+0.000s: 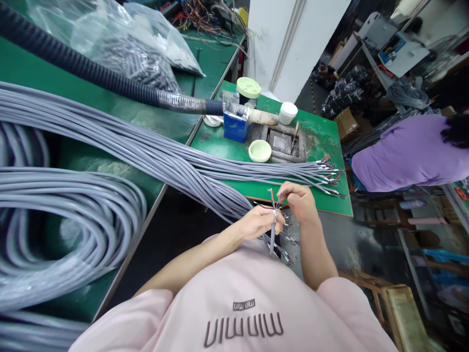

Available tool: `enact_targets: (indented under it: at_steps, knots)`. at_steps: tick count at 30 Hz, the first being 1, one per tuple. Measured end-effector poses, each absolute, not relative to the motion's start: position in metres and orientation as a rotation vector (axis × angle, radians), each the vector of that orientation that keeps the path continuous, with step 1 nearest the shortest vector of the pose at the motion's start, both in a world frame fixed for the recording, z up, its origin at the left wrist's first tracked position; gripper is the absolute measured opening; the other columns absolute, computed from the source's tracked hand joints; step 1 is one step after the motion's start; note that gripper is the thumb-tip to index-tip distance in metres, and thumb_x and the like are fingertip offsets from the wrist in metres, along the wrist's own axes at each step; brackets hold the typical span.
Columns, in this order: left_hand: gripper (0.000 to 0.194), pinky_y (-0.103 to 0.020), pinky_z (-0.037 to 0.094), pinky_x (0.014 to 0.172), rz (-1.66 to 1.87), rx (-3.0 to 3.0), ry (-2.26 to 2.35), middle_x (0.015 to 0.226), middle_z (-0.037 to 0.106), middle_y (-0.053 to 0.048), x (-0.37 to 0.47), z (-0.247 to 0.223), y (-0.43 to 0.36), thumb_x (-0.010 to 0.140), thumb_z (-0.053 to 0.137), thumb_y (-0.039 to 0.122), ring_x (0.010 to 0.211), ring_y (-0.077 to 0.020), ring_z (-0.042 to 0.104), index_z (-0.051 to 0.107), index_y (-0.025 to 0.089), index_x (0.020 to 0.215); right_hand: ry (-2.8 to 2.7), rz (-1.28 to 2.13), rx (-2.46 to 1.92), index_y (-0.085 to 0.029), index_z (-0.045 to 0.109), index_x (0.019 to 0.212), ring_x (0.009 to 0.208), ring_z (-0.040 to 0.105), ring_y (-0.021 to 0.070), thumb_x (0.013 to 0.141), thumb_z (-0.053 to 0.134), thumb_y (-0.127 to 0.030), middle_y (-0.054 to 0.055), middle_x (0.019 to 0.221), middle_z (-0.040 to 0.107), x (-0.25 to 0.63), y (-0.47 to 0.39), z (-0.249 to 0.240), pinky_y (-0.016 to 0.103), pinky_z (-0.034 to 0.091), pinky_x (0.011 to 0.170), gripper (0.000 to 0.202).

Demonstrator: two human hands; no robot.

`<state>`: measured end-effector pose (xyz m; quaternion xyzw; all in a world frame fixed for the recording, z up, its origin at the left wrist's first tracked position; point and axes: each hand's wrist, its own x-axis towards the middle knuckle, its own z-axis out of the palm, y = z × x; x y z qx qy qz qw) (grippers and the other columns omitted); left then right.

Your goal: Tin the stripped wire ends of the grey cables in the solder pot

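My left hand [259, 221] pinches a grey cable [272, 238] just below its stripped end. Thin coloured wires [272, 198], orange, blue and dark among them, fan out above the fingers. Close by on the right, my right hand [299, 199] is closed, its thumb and fingertips pinching one of the thin wires. Below my hands hang more grey cable ends [287, 254] with bared wires. Beyond them, a thick bundle of grey cables [234, 168] runs across the table, its stripped ends [330, 176] fanned near the right edge.
A soldering pot [282, 142] sits on the green table [220, 146], with a pale green lid [260, 151], a white tub [287, 112] and a blue box [235, 126] around it. A black hose [120, 78] crosses overhead. Coiled cables [120, 215] lie left. A person in purple [410, 151] is at right.
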<state>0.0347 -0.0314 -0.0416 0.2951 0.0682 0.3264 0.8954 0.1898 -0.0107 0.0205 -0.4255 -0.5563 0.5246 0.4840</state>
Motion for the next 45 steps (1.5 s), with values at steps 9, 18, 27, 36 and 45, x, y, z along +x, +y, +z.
enact_targets:
  at_steps: [9,18,27,36,45]
  knots:
    - [0.042,-0.029,0.042,0.061,0.417,0.762,0.121,0.06,0.062,-0.006,0.043,-0.044,-0.044,0.069,0.076,0.054,0.056,-0.0135,0.053,0.074,0.012,0.072,-1.06,1.328,-1.004,-0.02,0.059,0.059,0.057,0.044,0.0111,0.067,0.074,-0.032,-0.004,0.058,0.049,0.155,-0.002,0.008,0.027,0.039,0.058,0.021]
    - [0.043,-0.03,0.041,0.061,0.533,0.742,0.172,0.056,0.06,-0.007,0.03,-0.038,-0.028,0.07,0.076,0.054,0.058,-0.0148,0.054,0.072,0.011,0.064,-1.558,1.55,-1.002,-0.018,0.077,0.084,0.062,0.051,0.0133,0.074,0.07,-0.054,0.002,0.068,0.062,0.203,-0.006,0.017,0.029,0.039,0.06,0.038]
    - [0.044,-0.032,0.041,0.062,0.524,0.641,0.079,0.051,0.055,-0.004,0.034,-0.043,-0.036,0.069,0.076,0.055,0.053,-0.0135,0.051,0.07,0.012,0.064,-1.018,1.433,-0.654,-0.023,0.062,0.055,0.053,0.036,0.0112,0.068,0.078,-0.032,-0.004,0.051,0.038,0.148,-0.015,0.009,0.028,0.034,0.052,0.023]
    - [0.045,-0.026,0.041,0.06,0.66,0.696,0.365,0.056,0.062,-0.005,0.022,-0.047,-0.036,0.064,0.079,0.055,0.056,-0.0124,0.054,0.073,0.01,0.067,-1.088,1.175,-0.916,-0.021,0.058,0.057,0.053,0.038,0.0103,0.073,0.073,-0.035,-0.005,0.053,0.04,0.204,0.01,0.028,0.028,0.037,0.057,0.026]
    - [0.04,-0.022,0.045,0.058,0.699,0.905,0.547,0.067,0.068,-0.006,0.032,-0.018,-0.027,0.063,0.08,0.051,0.06,-0.011,0.056,0.074,0.011,0.064,-1.531,1.035,-1.314,-0.02,0.072,0.064,0.059,0.053,0.0111,0.076,0.069,-0.025,-0.001,0.062,0.062,0.182,-0.016,0.024,0.026,0.041,0.058,0.013]
